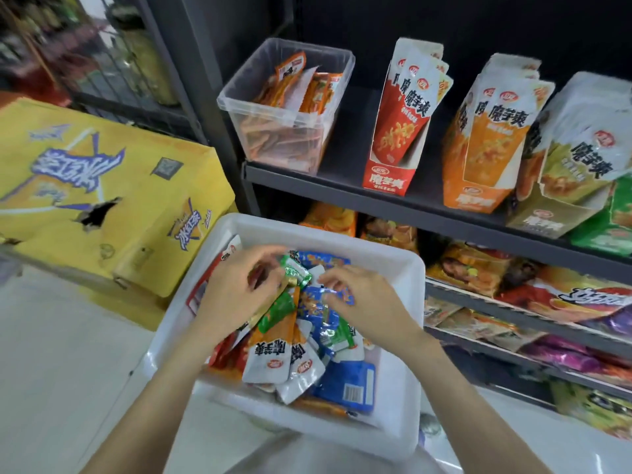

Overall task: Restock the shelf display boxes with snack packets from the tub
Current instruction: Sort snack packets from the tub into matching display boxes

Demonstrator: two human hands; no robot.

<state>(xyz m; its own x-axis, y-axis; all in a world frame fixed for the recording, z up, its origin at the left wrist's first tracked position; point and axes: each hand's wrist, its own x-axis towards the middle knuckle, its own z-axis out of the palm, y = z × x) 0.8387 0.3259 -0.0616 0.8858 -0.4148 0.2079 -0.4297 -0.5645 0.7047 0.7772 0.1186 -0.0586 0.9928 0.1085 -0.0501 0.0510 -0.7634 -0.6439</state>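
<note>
Both hands are down in the white rectangular plastic tub (403, 268), which sits near the viewer in front of the dark metal shelf (342, 189), so the step in hand looks like sorting and gathering packets, with nothing carried up yet. The left hand (236, 295) grips a small bunch of packets, a green foil snack packet (295, 273) sticking out past its curled fingers. The right hand (362, 302) hangs over the blue snack packets (318, 302) with fingers curled; motion blur makes it hard to tell whether it pinches one or only reaches.

The next move calls for matching colour to box and sliding packets in upright. On the shelf, from left to right, stand a clear plastic bin (290, 107) of orange sticks, a red cardboard display box (390, 169), an orange cardboard display box (475, 186) and, far right, an olive-green cardboard display box (547, 217).

The packets and boxes read 魔芋爽 under a red oval logo. The white-and-orange packets (270, 357) in the tub carry the same name upside down. A blue packet shows a barcode. The yellow carton (102, 186) at left bears stylised characters I cannot read.
</note>
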